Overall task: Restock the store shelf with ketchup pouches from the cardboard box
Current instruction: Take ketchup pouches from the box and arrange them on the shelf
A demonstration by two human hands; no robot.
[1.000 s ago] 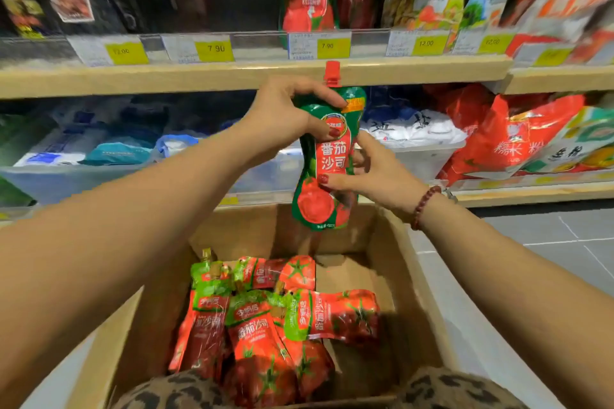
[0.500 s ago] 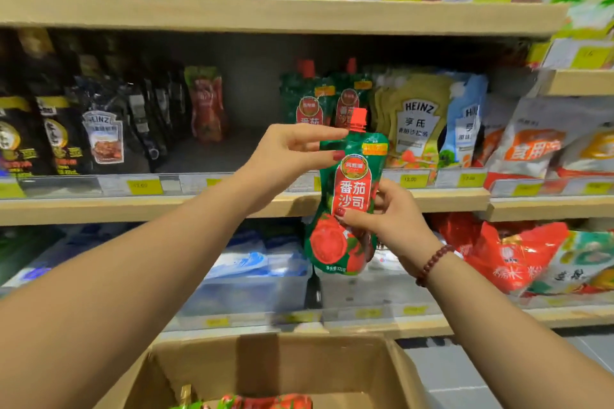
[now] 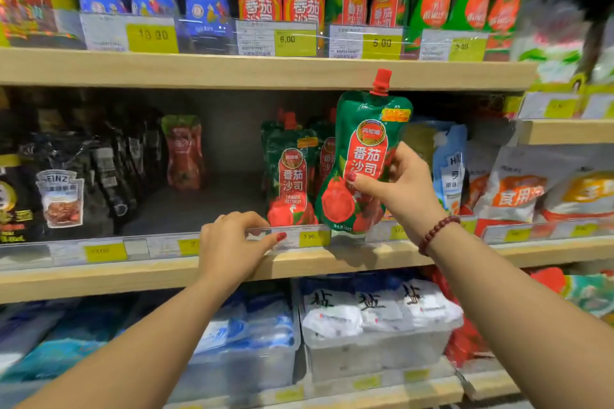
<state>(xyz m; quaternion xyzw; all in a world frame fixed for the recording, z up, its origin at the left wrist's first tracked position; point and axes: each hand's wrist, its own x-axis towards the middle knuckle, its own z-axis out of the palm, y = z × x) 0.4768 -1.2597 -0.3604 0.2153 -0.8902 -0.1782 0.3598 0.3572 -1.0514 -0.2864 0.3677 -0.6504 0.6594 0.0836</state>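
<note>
Ketchup pouch upright, pinched by my right hand at the middle shelf front, right of the shelved pouches; my left hand grips the price rail.

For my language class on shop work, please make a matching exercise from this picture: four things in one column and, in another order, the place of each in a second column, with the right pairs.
Things:
1. held ketchup pouch
2. left hand
3. bead bracelet
4. white salt bags

Places:
A. around the wrist, below the right hand
B. in the clear bin
C. gripped upright by the right hand
D. on the price rail, fingers curled over its top edge

Pairs: 1-C, 2-D, 3-A, 4-B
</note>
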